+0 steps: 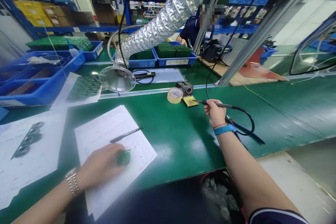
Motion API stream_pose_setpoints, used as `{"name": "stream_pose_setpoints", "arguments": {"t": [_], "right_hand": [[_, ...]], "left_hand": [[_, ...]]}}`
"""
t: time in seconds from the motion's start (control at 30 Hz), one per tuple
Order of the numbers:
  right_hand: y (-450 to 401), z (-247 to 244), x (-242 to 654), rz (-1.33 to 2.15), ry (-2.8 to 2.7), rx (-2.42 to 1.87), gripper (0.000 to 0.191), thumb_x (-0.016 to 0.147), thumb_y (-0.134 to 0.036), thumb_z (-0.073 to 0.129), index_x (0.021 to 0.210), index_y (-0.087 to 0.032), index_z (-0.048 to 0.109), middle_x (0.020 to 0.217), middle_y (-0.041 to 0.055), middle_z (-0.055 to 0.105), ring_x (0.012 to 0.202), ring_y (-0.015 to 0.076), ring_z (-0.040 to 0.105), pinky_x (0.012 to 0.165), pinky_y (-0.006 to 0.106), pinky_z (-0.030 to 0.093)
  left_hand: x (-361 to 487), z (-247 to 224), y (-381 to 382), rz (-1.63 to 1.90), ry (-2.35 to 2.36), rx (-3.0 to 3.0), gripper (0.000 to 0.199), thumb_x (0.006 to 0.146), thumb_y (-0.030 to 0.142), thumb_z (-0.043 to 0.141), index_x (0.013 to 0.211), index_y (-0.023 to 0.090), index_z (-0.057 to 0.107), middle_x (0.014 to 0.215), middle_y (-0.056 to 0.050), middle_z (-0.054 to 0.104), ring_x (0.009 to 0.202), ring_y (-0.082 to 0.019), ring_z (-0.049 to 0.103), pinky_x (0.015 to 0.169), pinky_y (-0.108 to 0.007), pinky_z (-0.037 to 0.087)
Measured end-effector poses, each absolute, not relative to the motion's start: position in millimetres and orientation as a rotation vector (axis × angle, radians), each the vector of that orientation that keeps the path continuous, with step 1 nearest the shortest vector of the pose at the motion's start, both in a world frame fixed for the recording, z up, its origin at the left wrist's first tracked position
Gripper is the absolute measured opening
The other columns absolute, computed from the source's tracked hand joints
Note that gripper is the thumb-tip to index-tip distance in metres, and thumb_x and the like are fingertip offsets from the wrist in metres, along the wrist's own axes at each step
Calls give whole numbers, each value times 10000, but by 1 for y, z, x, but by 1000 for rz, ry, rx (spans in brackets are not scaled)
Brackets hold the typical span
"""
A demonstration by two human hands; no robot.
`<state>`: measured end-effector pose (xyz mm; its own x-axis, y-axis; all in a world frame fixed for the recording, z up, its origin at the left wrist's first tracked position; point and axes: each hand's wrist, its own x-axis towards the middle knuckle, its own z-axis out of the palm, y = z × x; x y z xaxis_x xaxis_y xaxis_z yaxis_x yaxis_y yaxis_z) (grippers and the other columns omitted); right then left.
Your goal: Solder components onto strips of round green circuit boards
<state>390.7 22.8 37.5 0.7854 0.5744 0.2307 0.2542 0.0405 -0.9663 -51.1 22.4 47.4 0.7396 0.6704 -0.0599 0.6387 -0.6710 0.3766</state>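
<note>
My right hand [216, 112] is closed around a soldering iron [204, 102]. The iron's tip is at a yellow sponge [191, 101] in front of a dark soldering stand [187, 89]; whether it touches cannot be told. Over a printed sheet [99, 129] my left hand [103, 166], blurred, has its fingers around a small round green circuit board [124, 157]. A black pen [126, 135] lies on that sheet just beyond the fingers. Beside the sponge stands a round tin [175, 95] with a pale, crumbly top.
A silver exhaust duct [157, 24] ends in a clear hood [118, 78] over the bench. More boards [28, 140] lie on paper at left. Blue bins [44, 85] line the back left. A black tool [249, 134] lies right of my right wrist. Another person [190, 29] sits opposite.
</note>
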Motion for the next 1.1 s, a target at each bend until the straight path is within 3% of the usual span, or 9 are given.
{"name": "stream_pose_setpoints", "arguments": {"t": [0.17, 0.3, 0.43, 0.53, 0.63, 0.73, 0.97, 1.1], "right_hand": [[17, 36, 390, 214, -764, -1621, 97, 627, -269, 547, 649, -175, 537, 462, -39, 489, 396, 107, 443, 361, 209, 334], [12, 40, 386, 125, -1015, -1657, 77, 587, -195, 584, 661, -199, 604, 626, -15, 569, 629, 156, 522, 604, 276, 438], [-3, 44, 376, 141, -1289, -1660, 113, 559, -157, 607, 652, -217, 627, 687, -8, 586, 717, 182, 533, 757, 327, 415], [-28, 48, 357, 138, -1395, -1633, 84, 628, -198, 604, 709, -221, 611, 743, 7, 584, 735, 184, 538, 736, 319, 416], [-59, 48, 330, 72, -1507, -1561, 71, 697, -210, 605, 757, -228, 572, 731, 11, 560, 665, 169, 529, 638, 294, 418], [-83, 42, 304, 95, -1535, -1472, 106, 727, -191, 609, 793, -236, 539, 722, 10, 561, 630, 160, 535, 591, 282, 422], [-82, 23, 265, 286, -1605, -1269, 178, 732, -122, 593, 857, -234, 534, 727, 27, 579, 659, 181, 560, 602, 323, 455], [-72, 23, 255, 356, -1632, -1139, 195, 710, -78, 592, 832, -220, 540, 662, 13, 546, 618, 167, 532, 581, 321, 453]], "left_hand": [[4, 63, 12, 109, 1082, 2555, 335, 739, 453, 555, 950, 193, 547, 931, -53, 623, 830, -211, 592, 709, -325, 471], [50, 56, 6, 105, 1073, 2600, 366, 728, 493, 560, 913, 177, 550, 874, -50, 601, 823, -222, 572, 680, -334, 463], [71, 43, 11, 93, 1074, 2656, 404, 710, 515, 585, 910, 166, 546, 871, -60, 586, 830, -236, 561, 648, -335, 469], [67, 37, 17, 158, 1014, 2649, 392, 765, 507, 538, 963, 169, 529, 947, -71, 587, 870, -226, 561, 687, -328, 476], [50, 34, 20, 297, 914, 2624, 235, 903, 288, 345, 1065, 185, 482, 1017, -70, 606, 911, -190, 577, 744, -312, 476], [31, 36, 19, 315, 896, 2623, 292, 912, 176, 252, 1157, 191, 410, 988, -63, 642, 841, -178, 612, 704, -311, 481], [24, 56, 30, 258, 1053, 2637, 217, 887, 268, 373, 839, 200, 573, 731, -8, 634, 656, -144, 578, 601, -258, 424], [37, 59, 39, 302, 1014, 2588, 184, 840, 253, 449, 791, 208, 621, 696, -1, 574, 646, -128, 527, 574, -242, 392]]}}
